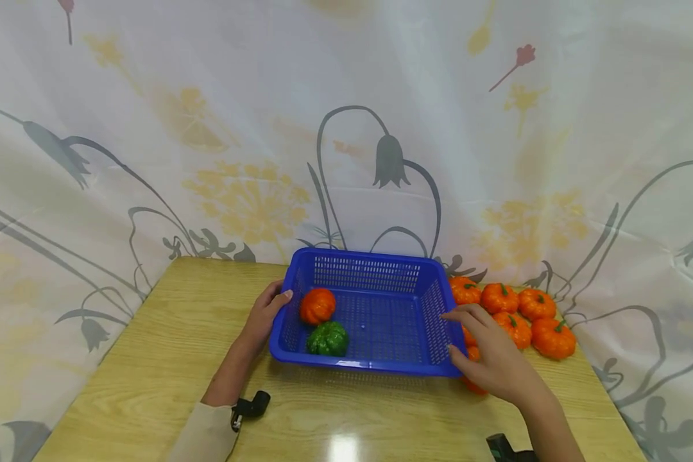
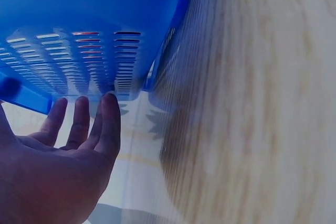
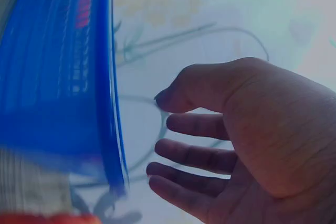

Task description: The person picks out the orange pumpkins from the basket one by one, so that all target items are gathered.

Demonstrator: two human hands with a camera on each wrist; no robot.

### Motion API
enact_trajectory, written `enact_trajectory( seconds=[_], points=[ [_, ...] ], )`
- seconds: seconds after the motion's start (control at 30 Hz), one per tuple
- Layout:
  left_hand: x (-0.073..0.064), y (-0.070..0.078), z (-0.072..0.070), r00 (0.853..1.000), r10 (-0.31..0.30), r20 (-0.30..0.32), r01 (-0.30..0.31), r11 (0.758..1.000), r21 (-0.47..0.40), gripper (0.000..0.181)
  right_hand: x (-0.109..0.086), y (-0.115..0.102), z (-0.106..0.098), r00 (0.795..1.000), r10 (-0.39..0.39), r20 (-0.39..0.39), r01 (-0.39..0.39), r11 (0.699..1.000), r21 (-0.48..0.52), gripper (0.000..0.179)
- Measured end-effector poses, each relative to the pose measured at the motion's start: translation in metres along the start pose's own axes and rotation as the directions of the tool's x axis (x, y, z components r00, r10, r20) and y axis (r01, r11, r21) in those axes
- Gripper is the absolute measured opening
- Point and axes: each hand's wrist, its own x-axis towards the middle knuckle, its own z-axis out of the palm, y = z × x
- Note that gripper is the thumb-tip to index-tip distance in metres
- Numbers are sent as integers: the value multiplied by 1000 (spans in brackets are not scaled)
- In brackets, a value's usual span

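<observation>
A blue plastic basket (image 1: 369,367) with slotted walls is in the middle of the table. Inside it, at the left, lie a small orange pumpkin (image 1: 317,306) and a glossy green ribbed vegetable (image 1: 328,339). My left hand (image 1: 267,312) holds the basket's left rim, thumb over the top edge. In the left wrist view, the fingertips (image 2: 109,100) of that hand meet the slotted outer wall. Beside the right rim is my right hand (image 1: 487,353), its fingers spread and slightly bent. The right wrist view shows a gap between that hand and the basket (image 3: 58,77).
Several small orange pumpkins (image 1: 554,338) sit on the wooden table (image 1: 150,333) right of the basket, some partly hidden by its rim and my right hand. A flower-patterned curtain (image 1: 254,128) hangs behind the table and at both sides.
</observation>
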Motion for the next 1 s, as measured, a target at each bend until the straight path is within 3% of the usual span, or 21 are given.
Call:
enact_trajectory(
  seconds=[0.33,0.63,1.0],
  points=[
    [0,-1,0,1000,-3,-5,3,1000,-15,49,51,-31,33,998,-20,53,13,992,123,49],
    [1,-4,0,1000,4,-2,-4,1000,-20,50,92,-57,57,997,-65,47,54,979,197,47],
    [1,-1,-1,1000,-13,7,14,1000,-26,51,134,-78,80,995,-26,99,1,969,249,51]
  ],
)
